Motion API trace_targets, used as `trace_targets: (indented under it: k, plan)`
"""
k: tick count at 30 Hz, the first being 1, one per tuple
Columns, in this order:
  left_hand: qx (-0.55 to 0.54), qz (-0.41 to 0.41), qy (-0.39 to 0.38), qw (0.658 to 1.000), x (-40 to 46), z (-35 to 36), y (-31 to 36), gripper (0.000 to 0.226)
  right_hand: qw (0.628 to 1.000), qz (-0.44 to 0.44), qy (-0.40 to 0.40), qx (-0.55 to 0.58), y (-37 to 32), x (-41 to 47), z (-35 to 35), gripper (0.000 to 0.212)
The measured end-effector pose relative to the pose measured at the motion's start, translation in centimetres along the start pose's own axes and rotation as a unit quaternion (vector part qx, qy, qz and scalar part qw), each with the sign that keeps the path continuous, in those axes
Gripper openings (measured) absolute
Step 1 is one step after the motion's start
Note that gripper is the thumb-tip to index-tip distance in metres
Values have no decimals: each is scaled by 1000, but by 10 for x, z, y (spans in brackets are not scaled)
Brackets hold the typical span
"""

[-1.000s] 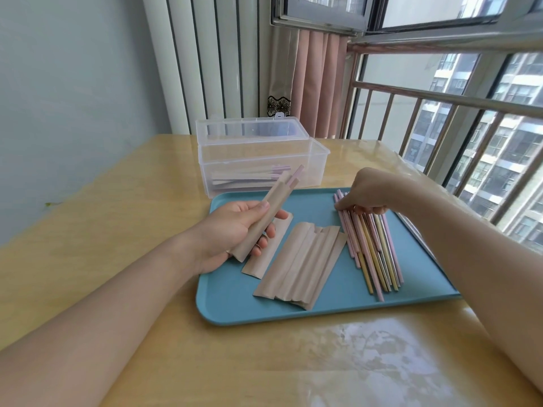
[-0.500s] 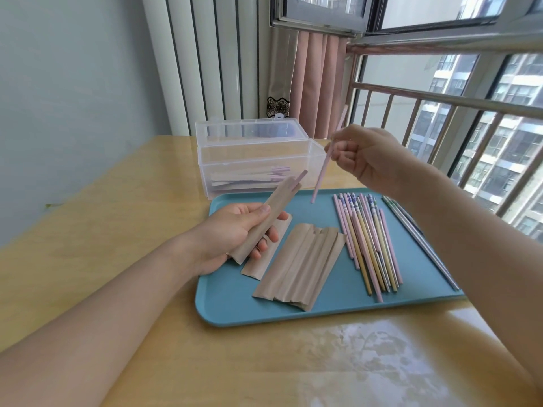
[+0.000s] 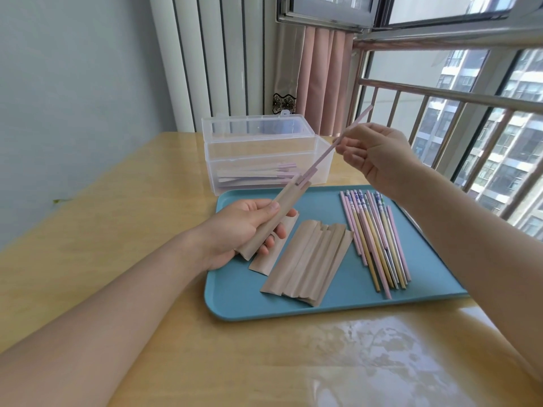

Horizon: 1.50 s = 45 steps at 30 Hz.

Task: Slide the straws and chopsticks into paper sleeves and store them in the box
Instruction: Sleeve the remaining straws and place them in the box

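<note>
Left hand [image 3: 235, 230] gripping paper sleeve [image 3: 274, 217] over blue tray [image 3: 235, 301], right hand [image 3: 373, 154] pinching pink straw [image 3: 326, 155] tipped into sleeve mouth; clear box [image 3: 264, 160] at 12 o'clock, loose sleeves [image 3: 308, 259] center, sticks [image 3: 379, 242] at 3 o'clock, bare counter [image 3: 88, 230] at 9.

A pale pink stick [image 3: 338, 143] is entering a tan paper sleeve [image 3: 274, 220] above a teal tray [image 3: 293, 311]; on the tray, pink, yellow and blue-and-white patterned sticks [image 3: 376, 239] are lying beside more tan sleeves [image 3: 308, 259].
</note>
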<state>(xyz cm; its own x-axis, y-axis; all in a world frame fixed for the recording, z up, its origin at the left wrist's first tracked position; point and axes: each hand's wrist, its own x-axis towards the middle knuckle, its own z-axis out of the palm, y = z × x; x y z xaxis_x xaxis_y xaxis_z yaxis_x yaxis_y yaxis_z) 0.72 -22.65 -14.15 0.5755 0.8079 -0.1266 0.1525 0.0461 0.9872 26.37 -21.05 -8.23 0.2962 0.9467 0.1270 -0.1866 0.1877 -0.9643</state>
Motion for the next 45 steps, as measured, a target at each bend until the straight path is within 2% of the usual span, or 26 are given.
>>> trace_targets:
  k: [8, 13, 15, 18, 20, 24, 28, 35, 38, 40, 42, 45]
  plan:
    - [2, 4, -2, 1000, 1, -1, -1, 34, 987, 41, -87, -131, 12, -11, 8, 4]
    - [-6, 0, 4, 1000, 2, -1, 0, 34, 967, 102, -164, -167, 19, -12, 11, 7]
    - [-3, -1, 6, 1000, 2, -1, -1, 34, 972, 83, -161, -149, 16, -11, 10, 21]
    - [-1, 1, 10, 1000, 2, -1, -1, 34, 981, -12, -96, -168, 6, -11, 9, 42]
    - [-4, 5, 14, 1000, 3, -2, -2, 35, 970, -43, -102, -216, 3, -13, 10, 40]
    - [-27, 3, 18, 999, 4, -4, -4, 34, 943, -39, -163, -287, 8, -19, 18, 35]
    - [-42, 2, 23, 999, 5, -5, -3, 33, 926, -34, -188, -325, 11, -22, 25, 42]
    - [-43, 0, 24, 999, 7, -7, -5, 32, 924, -15, -215, -315, 21, -26, 32, 28]
    - [-76, -3, 27, 997, 7, -5, -2, 39, 941, -4, -191, -279, 22, -23, 32, 20]
    - [-176, -5, 39, 984, 8, -8, 2, 53, 970, 18, -141, -197, 19, -20, 29, 19]
    - [-276, 10, 90, 957, 12, -16, 4, 66, 993, 30, -61, -97, 12, -12, 24, 17]
    - [-301, 38, 181, 935, 15, -24, 3, 63, 999, 27, 31, -14, -5, 11, 27, 15]
